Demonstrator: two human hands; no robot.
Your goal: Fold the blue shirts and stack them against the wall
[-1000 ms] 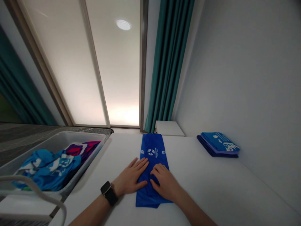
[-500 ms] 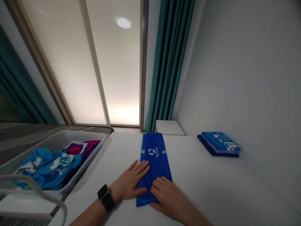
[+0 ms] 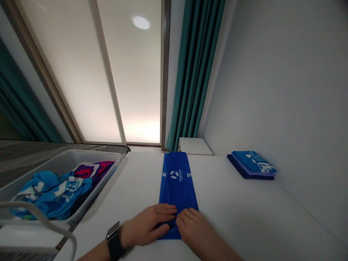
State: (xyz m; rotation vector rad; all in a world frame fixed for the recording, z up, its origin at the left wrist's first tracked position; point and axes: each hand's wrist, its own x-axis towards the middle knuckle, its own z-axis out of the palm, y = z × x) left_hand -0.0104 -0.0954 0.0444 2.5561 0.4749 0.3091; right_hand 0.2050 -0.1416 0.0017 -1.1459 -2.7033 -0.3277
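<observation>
Left hand (image 3: 149,224): flat on blue cloth (image 3: 178,192), lower centre;
Right hand (image 3: 197,230): curled on it, pinch indiscernible;
Likely fault: creased layers; cause, uneven pressure

From my end, I saw the cloth (image 3: 178,192) lying on the table (image 3: 231,214) straight ahead, with the left hand (image 3: 152,223) and right hand (image 3: 197,230) side by side on its near end. To the right, near the wall (image 3: 285,90), I had a fabric stack (image 3: 254,165) on the tabletop. The tub (image 3: 81,152) sat to the left, clothes (image 3: 59,192) inside. Beyond the table's far edge stood a cabinet (image 3: 194,146), the curtain (image 3: 195,72) behind it and the door panels (image 3: 133,90) left of that.
</observation>
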